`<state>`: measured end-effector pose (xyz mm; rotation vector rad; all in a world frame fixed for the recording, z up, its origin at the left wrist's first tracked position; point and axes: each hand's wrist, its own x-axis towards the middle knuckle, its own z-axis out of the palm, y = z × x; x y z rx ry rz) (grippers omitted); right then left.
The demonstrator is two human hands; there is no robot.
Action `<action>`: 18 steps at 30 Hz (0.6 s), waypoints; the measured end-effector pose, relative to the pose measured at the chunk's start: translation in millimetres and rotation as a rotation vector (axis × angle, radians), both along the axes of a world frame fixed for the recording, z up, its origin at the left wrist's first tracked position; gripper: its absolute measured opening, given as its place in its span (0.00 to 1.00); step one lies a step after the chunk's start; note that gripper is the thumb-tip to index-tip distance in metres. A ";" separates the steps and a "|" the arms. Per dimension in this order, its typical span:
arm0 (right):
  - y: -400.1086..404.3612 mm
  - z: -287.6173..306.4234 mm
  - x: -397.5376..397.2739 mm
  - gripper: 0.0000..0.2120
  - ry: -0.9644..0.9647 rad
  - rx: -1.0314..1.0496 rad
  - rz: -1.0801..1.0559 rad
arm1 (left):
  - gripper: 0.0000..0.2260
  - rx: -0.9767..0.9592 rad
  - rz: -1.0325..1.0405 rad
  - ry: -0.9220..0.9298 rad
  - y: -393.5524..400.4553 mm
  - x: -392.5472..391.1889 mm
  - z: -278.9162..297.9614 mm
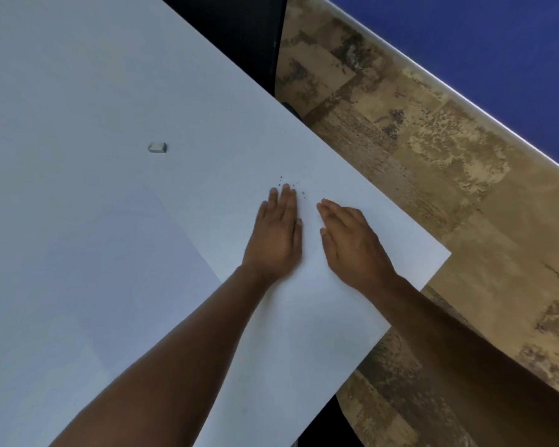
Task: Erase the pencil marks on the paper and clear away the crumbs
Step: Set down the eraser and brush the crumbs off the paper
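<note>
A sheet of white paper (120, 262) lies on the white table, its edge faint against the surface. My left hand (276, 235) lies flat on the table with straight fingers. Its fingertips touch a small scatter of dark eraser crumbs (292, 187). Just to the right, my right hand (352, 241) rests on the table with straight fingers pointing up and left, near the table's right edge. A small white eraser (157, 147) lies alone on the table, far to the upper left of both hands. Neither hand holds anything.
The white table (78, 91) ends in a diagonal edge right of my hands, with a corner at the right. Beyond it is mottled brown floor (433, 188) and a blue wall (497, 43). A dark object (239, 33) stands past the table's far edge.
</note>
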<state>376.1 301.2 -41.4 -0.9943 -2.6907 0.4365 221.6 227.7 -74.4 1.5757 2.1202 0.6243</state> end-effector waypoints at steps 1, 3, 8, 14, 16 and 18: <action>5.3 5.9 0.0 0.18 0.054 0.018 -0.022 | 0.27 0.037 -0.014 -0.053 -0.4 2.2 3.4; 15.0 25.6 -0.8 0.13 0.185 0.029 -0.079 | 0.23 0.127 0.045 -0.077 -2.6 5.7 8.6; 21.8 63.7 -16.6 0.08 0.452 0.008 -0.234 | 0.09 0.265 0.330 -0.117 -7.9 15.5 24.7; 17.0 62.8 -23.2 0.07 0.363 -0.052 -0.174 | 0.05 0.289 0.442 -0.178 4.7 20.5 44.8; 19.0 64.1 -23.1 0.09 0.303 -0.054 -0.150 | 0.02 0.322 0.449 -0.171 10.9 21.1 48.2; 23.6 60.6 -23.5 0.11 0.221 -0.080 -0.127 | 0.05 0.303 0.449 -0.139 16.5 23.3 50.3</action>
